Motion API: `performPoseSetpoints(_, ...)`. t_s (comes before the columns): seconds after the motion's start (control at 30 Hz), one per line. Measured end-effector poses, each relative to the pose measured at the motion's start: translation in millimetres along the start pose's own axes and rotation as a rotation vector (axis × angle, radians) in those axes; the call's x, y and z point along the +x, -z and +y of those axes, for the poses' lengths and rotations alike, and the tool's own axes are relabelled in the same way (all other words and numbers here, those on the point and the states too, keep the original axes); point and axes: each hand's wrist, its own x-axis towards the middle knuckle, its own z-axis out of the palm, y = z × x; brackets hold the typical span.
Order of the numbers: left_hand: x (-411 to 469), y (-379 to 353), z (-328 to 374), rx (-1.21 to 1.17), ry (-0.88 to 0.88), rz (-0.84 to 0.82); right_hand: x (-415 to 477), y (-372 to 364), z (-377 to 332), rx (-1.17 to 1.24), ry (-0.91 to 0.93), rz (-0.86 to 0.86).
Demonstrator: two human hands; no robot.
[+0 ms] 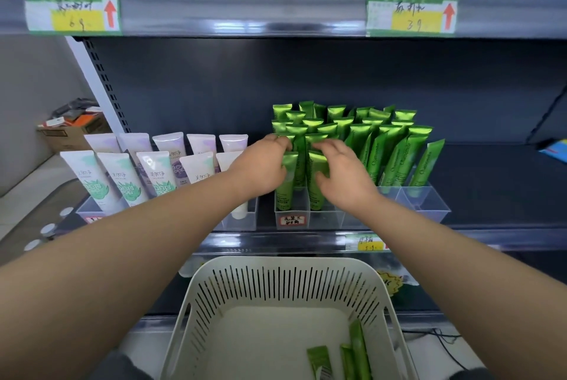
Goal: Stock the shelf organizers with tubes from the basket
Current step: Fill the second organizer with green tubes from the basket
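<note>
At a shop's middle shelf (491, 183), a person stocks a clear organizer (426, 204) with green tubes (395, 149). They stand cap-down and lean back in rows, apparently so the printed fronts face shoppers and each divided slot keeps its file upright. The left hand (260, 164) grips the left tube (285, 195) in the front corner slot, fingers (280, 140) curled over its crimped top and thumb against its face. The right hand (343, 174) holds the right tube (316, 195) in the next slot the same way, its fingers (322, 146) bent over the top edge. Both grips look like seating or straightening the front row rather than lifting. Below, the basket (276, 266) sits just under the shelf lip, within easy reach. A few spare tubes (357, 346) lie in its near right corner, so the job seems close to done. Pale tubes (156, 174) fill a second organizer (242, 220) just to the left.
</note>
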Motion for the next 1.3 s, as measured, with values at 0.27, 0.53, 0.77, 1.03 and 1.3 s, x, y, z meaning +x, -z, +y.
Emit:
performPoseSetpoints(0.27, -23, 9, 15, 0.210, -0.101, 0.029, -26, 15, -3, -0.150, -0.014, -0.061)
performPoseSetpoints(0.53, -64, 1, 35, 0.314, -0.094, 0.086, -67, 28, -7, -0.237, -0.062, -0.101)
performPoseSetpoints(0.77, -107, -28, 53, 0.241, -0.097, 0.080, -113, 15, -5, -0.269, -0.093, -0.149)
performPoseSetpoints(1.03, -145, -74, 59, 0.156, -0.069, 0.009, -159, -18, 0, -0.245, -0.141, -0.245)
performPoseSetpoints(1.3, -167, -132, 56, 0.025, -0.019, -0.111, -186, -61, 13, -0.200, -0.205, -0.381)
